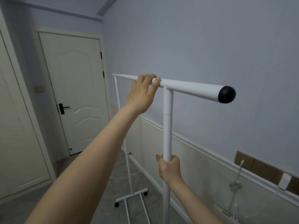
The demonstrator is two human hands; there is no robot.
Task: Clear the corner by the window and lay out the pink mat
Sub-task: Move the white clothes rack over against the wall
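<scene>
The left hand (142, 91) curls over the clothes rack (167, 135)'s top bar; the right hand (169, 168) grips its near upright. Roll it evenly, probably on castors, clear of the cable (235, 188) beside the rack.

A single head-worn wide-angle view looks forward and slightly down along a white clothes rack (167, 126) held close in front, toward a closed door (76, 92) at the room's far end, wall (210, 46) at right.
</scene>
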